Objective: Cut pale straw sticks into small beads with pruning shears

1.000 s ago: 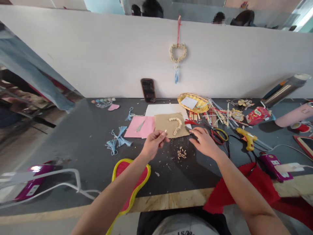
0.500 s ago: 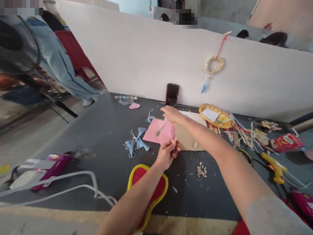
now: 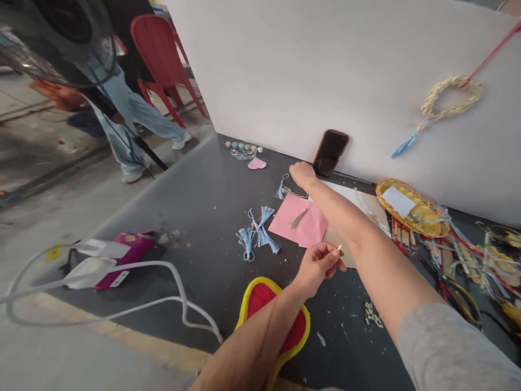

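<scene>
My left hand pinches a small pale stick-like piece between thumb and fingertips, above the front edge of the brown cardboard. My right hand reaches across to the far side, its fingers curled in beside a phone that leans on the white panel. Whatever it may grip is hidden. Under the right wrist lie pink paper sheets with a grey-green tassel on top. A blue tassel lies just short of the right hand, and several more blue tassels rest left of the paper.
A yellow basket stands at the right among sticks and cords. Small pale pieces lie in a pile. A red and yellow heart-shaped thing is under my left forearm. White cables cross the left. A heart ornament hangs on the panel.
The view has swung left, so things sit further right. My right hand has moved away from the paper toward the phone, fingers more curled. My left hand still pinches the small piece.
</scene>
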`<state>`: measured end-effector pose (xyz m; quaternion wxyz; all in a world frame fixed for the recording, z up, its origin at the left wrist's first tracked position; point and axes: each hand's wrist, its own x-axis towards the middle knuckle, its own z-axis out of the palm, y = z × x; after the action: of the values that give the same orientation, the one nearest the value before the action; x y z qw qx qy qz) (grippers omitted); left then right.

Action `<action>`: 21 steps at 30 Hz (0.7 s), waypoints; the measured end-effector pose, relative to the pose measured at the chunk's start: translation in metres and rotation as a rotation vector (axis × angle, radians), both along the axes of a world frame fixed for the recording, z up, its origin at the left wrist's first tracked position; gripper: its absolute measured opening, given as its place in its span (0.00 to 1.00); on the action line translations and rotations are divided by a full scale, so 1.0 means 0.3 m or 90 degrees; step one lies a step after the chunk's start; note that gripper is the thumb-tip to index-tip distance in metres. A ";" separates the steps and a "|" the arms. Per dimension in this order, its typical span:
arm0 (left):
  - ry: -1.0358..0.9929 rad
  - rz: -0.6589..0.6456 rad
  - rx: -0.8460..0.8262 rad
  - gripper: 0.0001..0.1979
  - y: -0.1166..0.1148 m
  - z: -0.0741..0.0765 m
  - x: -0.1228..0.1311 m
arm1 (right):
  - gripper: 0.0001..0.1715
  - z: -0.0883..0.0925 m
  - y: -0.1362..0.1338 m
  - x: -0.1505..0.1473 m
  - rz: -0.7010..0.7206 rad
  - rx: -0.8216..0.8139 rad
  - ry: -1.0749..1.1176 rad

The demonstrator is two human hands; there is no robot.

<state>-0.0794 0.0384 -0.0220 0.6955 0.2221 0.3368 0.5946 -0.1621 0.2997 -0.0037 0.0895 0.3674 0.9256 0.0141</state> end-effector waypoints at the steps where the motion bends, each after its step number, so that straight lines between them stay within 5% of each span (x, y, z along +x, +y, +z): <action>1: 0.001 0.000 0.000 0.21 0.001 0.000 0.000 | 0.21 0.000 -0.004 0.004 0.004 -0.001 -0.005; 5: 0.022 -0.006 0.006 0.21 0.002 0.004 -0.002 | 0.21 0.028 -0.039 0.052 0.013 -0.006 -0.025; 9: 0.052 0.002 0.018 0.21 0.001 0.013 -0.001 | 0.11 0.068 -0.101 0.119 0.041 -0.005 -0.017; 15: 0.077 0.005 0.027 0.22 -0.003 0.020 -0.002 | 0.16 0.121 -0.157 0.157 0.068 0.022 0.047; 21: 0.065 0.004 0.042 0.20 -0.002 0.008 -0.004 | 0.13 0.306 -0.190 0.313 0.051 0.057 0.195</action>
<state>-0.0805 0.0378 -0.0197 0.6679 0.2741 0.3530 0.5951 -0.0682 0.2427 0.0881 -0.0697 0.3314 0.9409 0.0026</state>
